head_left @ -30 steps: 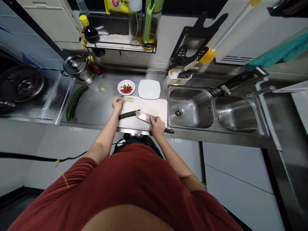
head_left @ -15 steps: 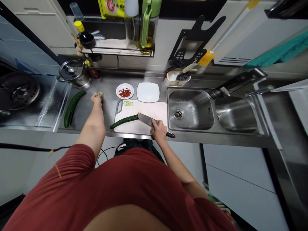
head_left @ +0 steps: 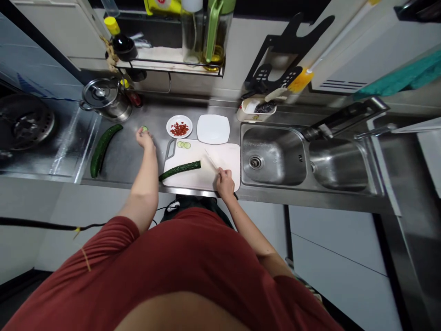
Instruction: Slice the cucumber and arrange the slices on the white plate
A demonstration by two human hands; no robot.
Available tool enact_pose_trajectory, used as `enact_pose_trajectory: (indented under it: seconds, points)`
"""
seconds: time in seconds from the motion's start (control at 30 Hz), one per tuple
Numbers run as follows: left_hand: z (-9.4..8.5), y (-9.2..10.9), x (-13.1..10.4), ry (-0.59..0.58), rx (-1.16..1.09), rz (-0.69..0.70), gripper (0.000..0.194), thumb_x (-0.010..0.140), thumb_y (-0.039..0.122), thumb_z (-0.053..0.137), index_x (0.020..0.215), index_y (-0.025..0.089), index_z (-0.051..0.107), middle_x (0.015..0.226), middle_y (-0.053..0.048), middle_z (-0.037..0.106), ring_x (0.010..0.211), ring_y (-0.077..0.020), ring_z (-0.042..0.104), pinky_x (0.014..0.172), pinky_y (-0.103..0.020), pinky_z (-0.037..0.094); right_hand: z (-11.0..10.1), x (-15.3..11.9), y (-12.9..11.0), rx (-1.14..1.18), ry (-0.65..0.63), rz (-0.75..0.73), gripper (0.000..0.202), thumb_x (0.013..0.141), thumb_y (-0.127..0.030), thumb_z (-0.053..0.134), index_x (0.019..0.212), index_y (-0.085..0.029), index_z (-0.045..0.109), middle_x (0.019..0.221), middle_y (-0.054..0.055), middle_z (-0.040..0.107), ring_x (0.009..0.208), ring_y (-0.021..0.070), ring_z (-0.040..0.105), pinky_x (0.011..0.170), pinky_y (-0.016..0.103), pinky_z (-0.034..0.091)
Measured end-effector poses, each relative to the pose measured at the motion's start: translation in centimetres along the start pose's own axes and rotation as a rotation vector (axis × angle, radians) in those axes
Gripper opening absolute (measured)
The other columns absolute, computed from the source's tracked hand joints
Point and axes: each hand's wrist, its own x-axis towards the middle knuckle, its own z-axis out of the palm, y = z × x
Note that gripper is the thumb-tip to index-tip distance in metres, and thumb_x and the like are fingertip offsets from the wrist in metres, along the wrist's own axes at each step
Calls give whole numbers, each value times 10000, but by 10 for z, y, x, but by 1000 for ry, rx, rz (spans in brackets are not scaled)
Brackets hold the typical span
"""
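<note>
Blade of the knife (head_left: 211,158) swung clear of the cut cucumber (head_left: 181,170), now seen almost edge-on

At left, the whole cucumber (head_left: 102,149) lies on the surface (head_left: 120,158) as it did in the earlier frame. To its right, the left grip (head_left: 144,137) is at the small cut piece (head_left: 145,128) again, only turned differently, its fingers curled; whether they have closed on the piece, I cannot tell. The row of slices (head_left: 183,145) and the cut cucumber lie on the chopping board (head_left: 227,158) as before. The knife showed its broad face at the cucumber's cut end; now it is a thin line, apart from that end. The right grip (head_left: 225,183) stays closed round the knife.

The whole cucumber's long axis slants from near the front of the surface away and to the right, bending rightward at its far end. The cut cucumber lies across the left half of the chopping board, nearer the person than the row of slices, mostly sideways: its uncut end points left and slightly toward the person, at the board's edge, while its cut end faces right. The knife's tip points away and leftward
</note>
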Motion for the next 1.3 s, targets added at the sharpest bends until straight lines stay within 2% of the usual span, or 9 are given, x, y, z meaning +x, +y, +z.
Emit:
enact_pose_trajectory:
  seconds: [0.07,0.13,0.23,0.33,0.47,0.57,0.87,1.07,1.3]
  points:
    - [7,-2,-30,32,-32,-56,284,913,262,460,1166,140,506,790,1,563,542,-57,482,534,-175,411,1,3,-1,65,-3,31,426,964,-222,348,1347,-151,520,1110,99,518,876,188,545,776,272,421]
    - [9,-4,-65,-27,-29,18,262,912,269,469,1129,141,542,793,-7,582,600,-76,522,593,-194,439,2,6,-2,109,-15,43,408,965,-226,337,1300,-139,553,1068,96,531,897,195,549,805,272,425]
    - [2,-6,-118,-183,28,235,220,894,307,528,1029,152,606,867,-33,629,748,-111,583,720,-232,472,2,9,-3,147,-27,34,382,962,-236,332,1228,-150,592,1028,88,541,897,198,549,825,274,426]
    - [-15,-8,-162,-363,170,465,209,904,322,525,991,172,642,933,-52,664,812,-144,598,763,-272,479,3,11,-4,178,-30,5,375,956,-239,324,1193,-146,600,1013,90,553,910,202,545,837,277,424]
    - [-35,-14,-195,-612,384,811,191,896,335,559,952,194,676,968,-66,683,967,-199,596,899,-341,457,3,12,-7,173,-69,-46,360,948,-228,321,1166,-135,593,1017,102,585,953,211,541,844,286,414]
    - [-40,-21,-203,-702,475,909,222,908,352,552,1012,212,690,1041,-74,677,1012,-208,588,915,-358,453,4,13,-10,141,-109,-84,334,952,-225,320,1129,-136,589,1027,105,605,950,210,546,826,280,404]
    - [-36,-41,-195,-776,528,983,253,940,326,502,1047,239,714,1069,-70,684,1031,-198,587,903,-354,467,6,10,-15,41,-193,-97,282,991,-249,315,1074,-141,562,984,108,662,868,206,595,743,265,376]
    - [-30,-36,-191,-825,549,957,308,950,229,443,1113,284,698,1137,-42,667,1062,-182,582,902,-320,471,0,3,-24,9,-244,-113,304,1007,-254,284,1129,-143,539,1023,116,669,896,210,612,757,266,389]
    - [-28,-29,-185,-885,572,935,315,933,371,497,1164,244,668,1156,-58,670,1080,-202,588,942,-334,465,-1,0,-31,-43,-305,-102,308,1013,-246,276,1183,-146,512,1069,123,657,963,218,618,806,278,414]
